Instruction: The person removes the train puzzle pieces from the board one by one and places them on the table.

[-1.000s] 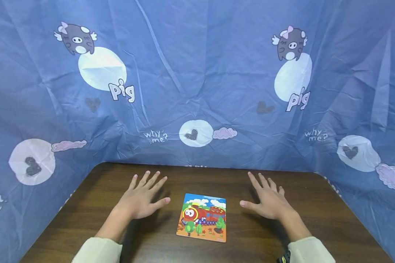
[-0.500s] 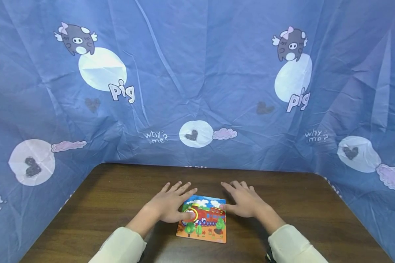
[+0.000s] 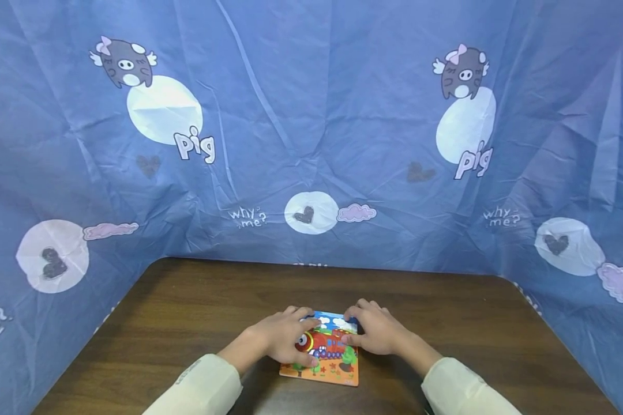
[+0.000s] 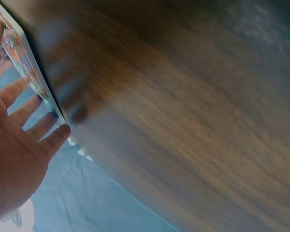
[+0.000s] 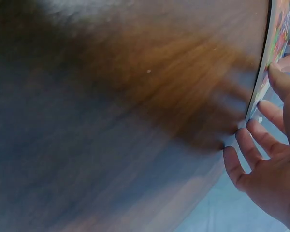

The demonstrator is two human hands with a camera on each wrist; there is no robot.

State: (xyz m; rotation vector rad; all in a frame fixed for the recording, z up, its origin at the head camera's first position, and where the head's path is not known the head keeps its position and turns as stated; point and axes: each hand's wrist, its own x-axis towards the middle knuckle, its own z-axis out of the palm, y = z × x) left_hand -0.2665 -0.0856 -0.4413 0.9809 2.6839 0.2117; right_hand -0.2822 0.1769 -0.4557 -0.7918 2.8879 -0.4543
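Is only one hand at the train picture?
No, the train picture has the left hand at its left side and the right hand at its right.

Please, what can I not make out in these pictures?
Head view: part of the train's face on the picture board, covered by the left grip.
Head view: part of the board's right edge, hidden by the right grip.
Head view: small print in the lower right corner, too small to read.
Wrist views: much of the board, cut off by frame edges.

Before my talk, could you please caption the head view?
Left hand and right hand frame a train picture on a dark brown table.
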